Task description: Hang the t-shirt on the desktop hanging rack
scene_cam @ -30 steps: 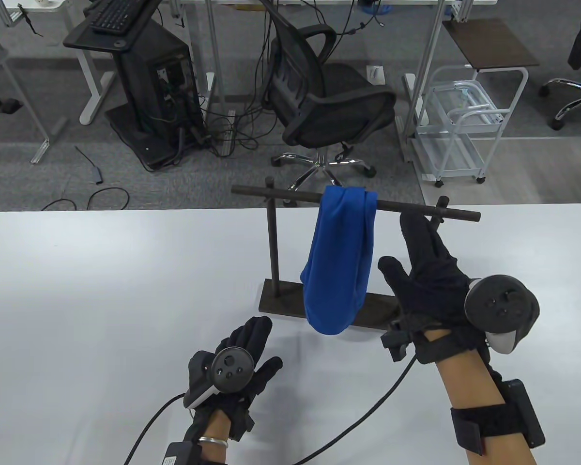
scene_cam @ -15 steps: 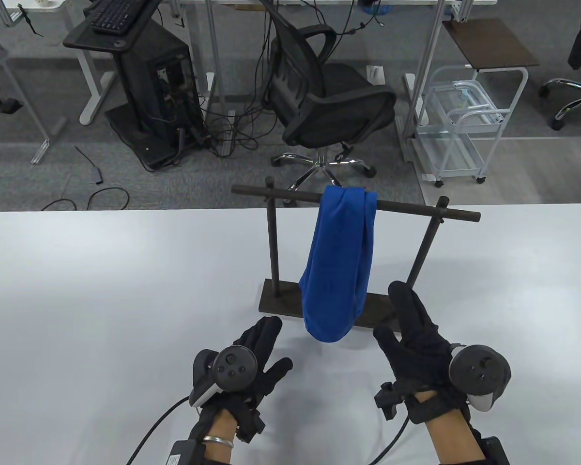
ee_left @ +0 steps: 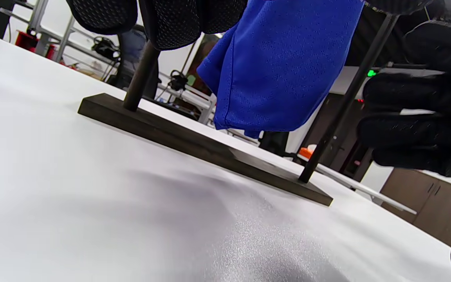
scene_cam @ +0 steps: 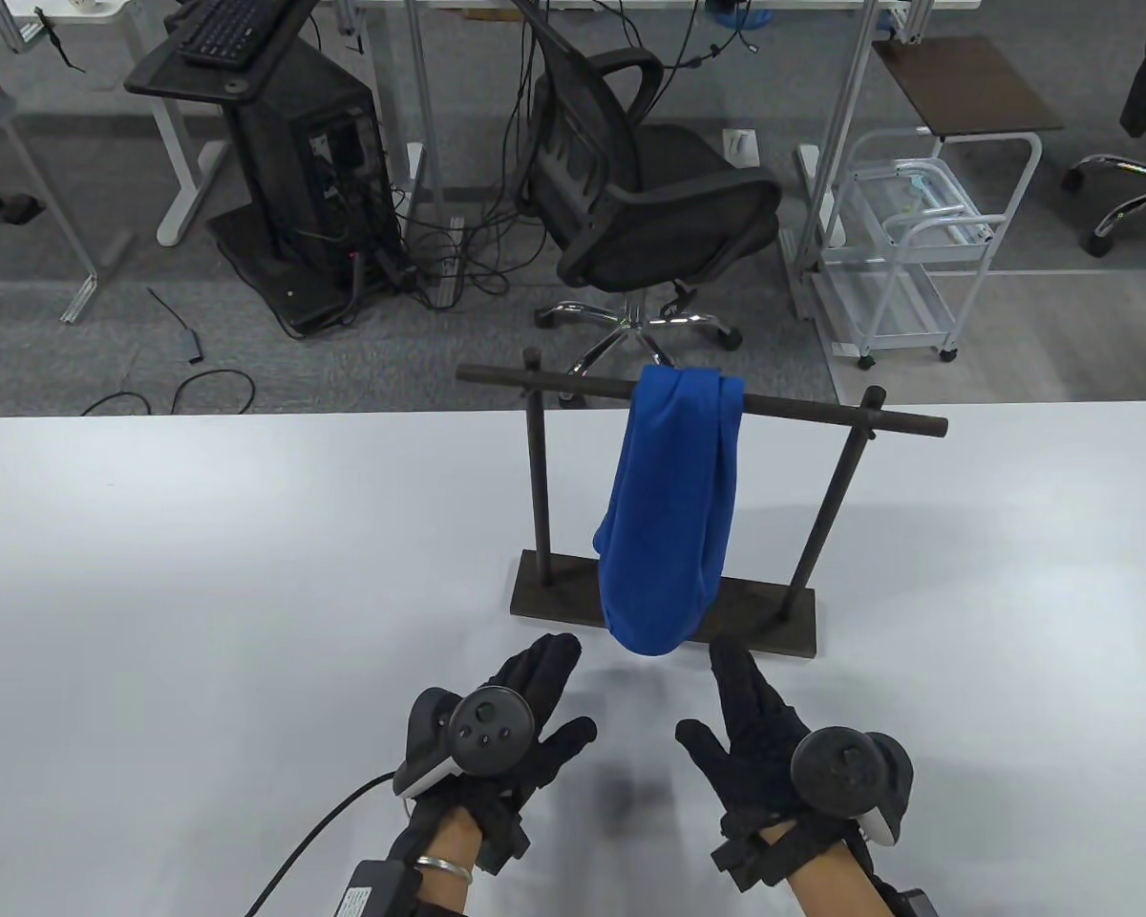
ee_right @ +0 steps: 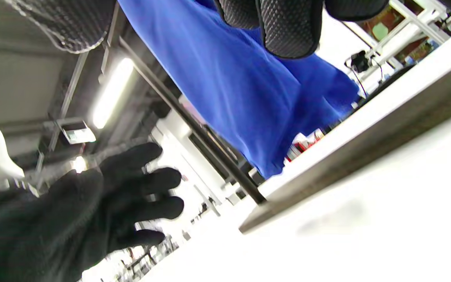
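Note:
A blue t-shirt (scene_cam: 668, 516) hangs bunched over the top bar of a dark rack (scene_cam: 850, 417) that stands on the white table (scene_cam: 201, 573); its lower end hangs in front of the rack's base (scene_cam: 554, 592). The shirt also shows in the left wrist view (ee_left: 284, 70) and the right wrist view (ee_right: 229, 82). My left hand (scene_cam: 525, 707) and my right hand (scene_cam: 745, 716) are both open and empty, fingers spread, above the table just in front of the base, on either side of the shirt's lower end. Neither touches shirt or rack.
Beyond the table's far edge stand a black office chair (scene_cam: 649, 201), a computer tower on a stand (scene_cam: 296, 181) and a white wire cart (scene_cam: 917, 239). Cables run from both wrists toward the near edge.
My right hand has come down from beside the rack's right post to the table in front of the base, drawing leftward. My left hand has moved slightly right and forward. The shirt stays on the bar.

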